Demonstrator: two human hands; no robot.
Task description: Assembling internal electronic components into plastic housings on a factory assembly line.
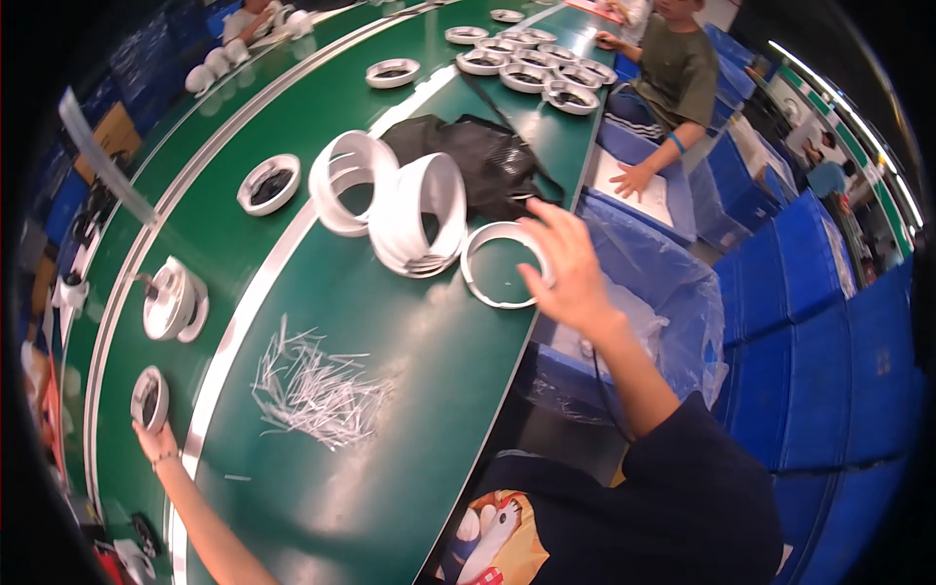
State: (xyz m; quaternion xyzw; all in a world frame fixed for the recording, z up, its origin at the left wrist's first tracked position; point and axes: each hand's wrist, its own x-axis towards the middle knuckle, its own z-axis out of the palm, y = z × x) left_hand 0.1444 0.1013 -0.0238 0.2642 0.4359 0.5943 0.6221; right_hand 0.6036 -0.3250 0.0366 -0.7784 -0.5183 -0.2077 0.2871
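Observation:
Out at the left, over the moving belt's lane, my left hand (157, 444) grips the lower edge of a round white housing with a dark inside (149, 402). On the right, my right hand (569, 268) has its fingers spread at the right rim of a thin white ring (475, 281). Its thumb overlaps the ring's opening; a firm hold on the rim is not visible. Beside that ring stand stacks of white rings (421, 219), (336, 195) on the green table. Closer to me lies a loose pile of thin white strips (322, 390).
A black bag (468, 156) lies behind the stacks. Several white housings (526, 76) crowd the far end, and a white device (175, 300) sits on the left belt. At right are a plastic-lined blue bin (663, 278) and a co-worker's hand (634, 180) over another bin.

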